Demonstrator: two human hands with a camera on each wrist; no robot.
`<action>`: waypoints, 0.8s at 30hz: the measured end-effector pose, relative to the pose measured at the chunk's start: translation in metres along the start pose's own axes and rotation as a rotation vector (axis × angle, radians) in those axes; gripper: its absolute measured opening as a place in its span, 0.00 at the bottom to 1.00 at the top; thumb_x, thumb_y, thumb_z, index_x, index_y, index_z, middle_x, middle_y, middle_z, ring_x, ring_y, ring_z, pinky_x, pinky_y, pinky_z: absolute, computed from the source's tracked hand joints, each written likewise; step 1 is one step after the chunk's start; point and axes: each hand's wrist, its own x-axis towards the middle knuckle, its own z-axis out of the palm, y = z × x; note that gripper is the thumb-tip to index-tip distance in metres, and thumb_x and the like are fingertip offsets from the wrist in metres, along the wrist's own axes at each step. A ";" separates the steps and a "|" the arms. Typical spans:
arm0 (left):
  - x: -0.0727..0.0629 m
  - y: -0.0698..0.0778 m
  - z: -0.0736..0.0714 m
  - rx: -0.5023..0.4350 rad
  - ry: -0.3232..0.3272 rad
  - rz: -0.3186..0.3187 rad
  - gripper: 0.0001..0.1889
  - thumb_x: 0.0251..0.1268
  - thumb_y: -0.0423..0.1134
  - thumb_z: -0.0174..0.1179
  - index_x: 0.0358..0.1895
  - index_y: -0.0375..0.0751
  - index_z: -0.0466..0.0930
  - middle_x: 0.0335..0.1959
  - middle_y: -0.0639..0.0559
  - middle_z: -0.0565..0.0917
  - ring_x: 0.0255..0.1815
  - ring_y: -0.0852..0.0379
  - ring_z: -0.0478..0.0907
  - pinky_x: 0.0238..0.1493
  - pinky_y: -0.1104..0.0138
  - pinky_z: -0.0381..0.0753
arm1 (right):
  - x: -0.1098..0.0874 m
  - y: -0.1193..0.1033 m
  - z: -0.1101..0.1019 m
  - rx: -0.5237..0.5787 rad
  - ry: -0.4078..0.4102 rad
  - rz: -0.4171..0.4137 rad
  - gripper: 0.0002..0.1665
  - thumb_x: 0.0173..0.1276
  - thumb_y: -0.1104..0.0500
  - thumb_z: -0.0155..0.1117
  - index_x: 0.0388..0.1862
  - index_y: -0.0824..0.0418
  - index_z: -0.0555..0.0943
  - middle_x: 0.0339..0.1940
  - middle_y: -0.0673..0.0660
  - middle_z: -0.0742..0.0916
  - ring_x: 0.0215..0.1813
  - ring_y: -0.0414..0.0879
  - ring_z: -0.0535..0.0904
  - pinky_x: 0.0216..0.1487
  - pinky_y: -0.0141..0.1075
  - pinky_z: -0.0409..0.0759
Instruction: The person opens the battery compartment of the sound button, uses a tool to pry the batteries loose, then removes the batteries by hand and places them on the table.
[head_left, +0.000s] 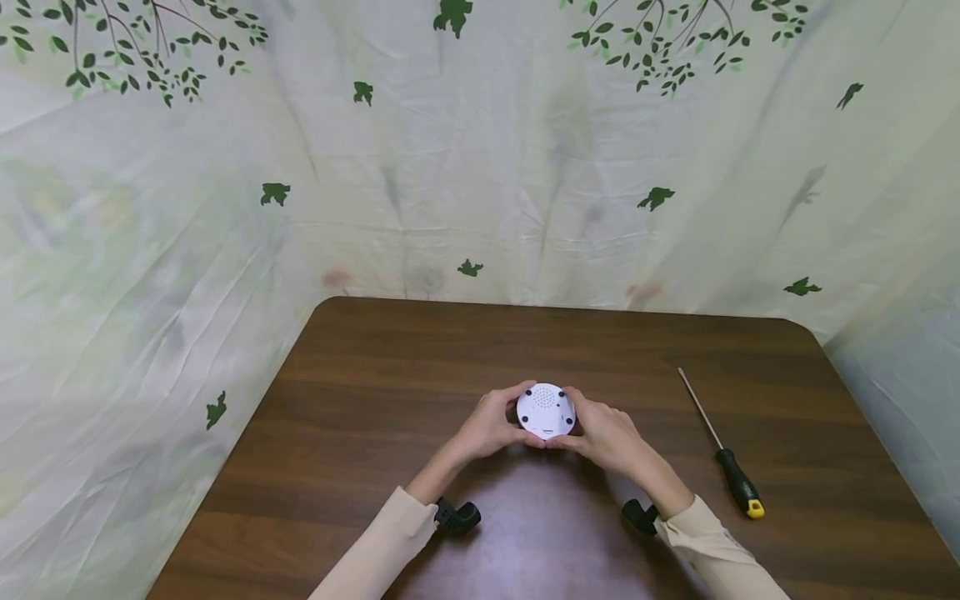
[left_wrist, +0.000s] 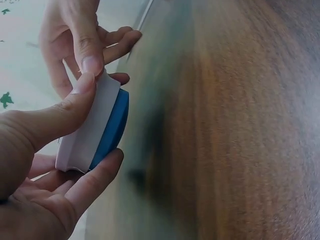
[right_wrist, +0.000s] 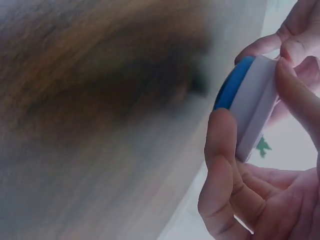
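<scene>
Both hands hold up a small round device (head_left: 546, 411) above the table. Its white back, tipped up toward the head camera, carries a patch of small holes and several dark round spots near the rim. The wrist views show its thick white side and a domed blue face (left_wrist: 114, 127) turned toward the tabletop. My left hand (head_left: 491, 423) grips the left edge between thumb and fingers. Opposite it, my right hand (head_left: 607, 429) grips the right edge the same way. The two thumb tips meet at the near rim.
A screwdriver (head_left: 737, 482) with a black and yellow handle lies to the right on the brown wooden table (head_left: 390, 358), its shaft pointing away. A pale leaf-print cloth (head_left: 510, 167) hangs behind and beside the table. Black cameras (head_left: 459, 517) are strapped at both wrists.
</scene>
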 end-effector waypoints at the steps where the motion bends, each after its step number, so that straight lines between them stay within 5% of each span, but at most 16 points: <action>1: 0.001 -0.001 0.001 0.023 0.013 -0.005 0.47 0.47 0.34 0.83 0.73 0.28 0.70 0.67 0.34 0.80 0.67 0.44 0.79 0.65 0.53 0.81 | 0.001 0.000 0.001 0.001 -0.003 0.000 0.50 0.59 0.40 0.79 0.70 0.68 0.71 0.51 0.65 0.90 0.44 0.54 0.87 0.37 0.51 0.84; 4: 0.002 -0.005 0.003 0.074 0.029 -0.013 0.47 0.45 0.36 0.84 0.72 0.29 0.71 0.68 0.35 0.80 0.67 0.44 0.78 0.63 0.55 0.82 | 0.002 0.002 0.003 0.001 -0.011 -0.003 0.49 0.59 0.41 0.79 0.69 0.68 0.71 0.50 0.65 0.90 0.43 0.53 0.87 0.36 0.50 0.84; 12: 0.004 -0.008 0.004 0.034 0.012 -0.006 0.48 0.48 0.32 0.82 0.75 0.29 0.67 0.73 0.33 0.73 0.69 0.43 0.75 0.49 0.71 0.86 | 0.005 0.001 0.005 -0.015 -0.037 0.025 0.49 0.61 0.42 0.78 0.70 0.68 0.70 0.50 0.66 0.89 0.43 0.55 0.86 0.36 0.50 0.83; 19: 0.003 -0.010 0.004 -0.057 -0.007 -0.031 0.48 0.50 0.28 0.80 0.77 0.30 0.65 0.74 0.32 0.72 0.66 0.41 0.77 0.49 0.69 0.88 | 0.007 0.003 0.005 -0.019 -0.062 0.026 0.50 0.62 0.40 0.77 0.70 0.70 0.70 0.50 0.67 0.89 0.41 0.54 0.85 0.37 0.50 0.83; 24: 0.003 -0.011 0.004 -0.028 -0.002 -0.019 0.46 0.52 0.30 0.80 0.76 0.29 0.66 0.75 0.33 0.72 0.71 0.42 0.75 0.51 0.70 0.87 | 0.008 0.006 0.002 -0.049 -0.019 -0.058 0.48 0.64 0.41 0.75 0.70 0.73 0.72 0.58 0.68 0.86 0.54 0.59 0.84 0.52 0.55 0.83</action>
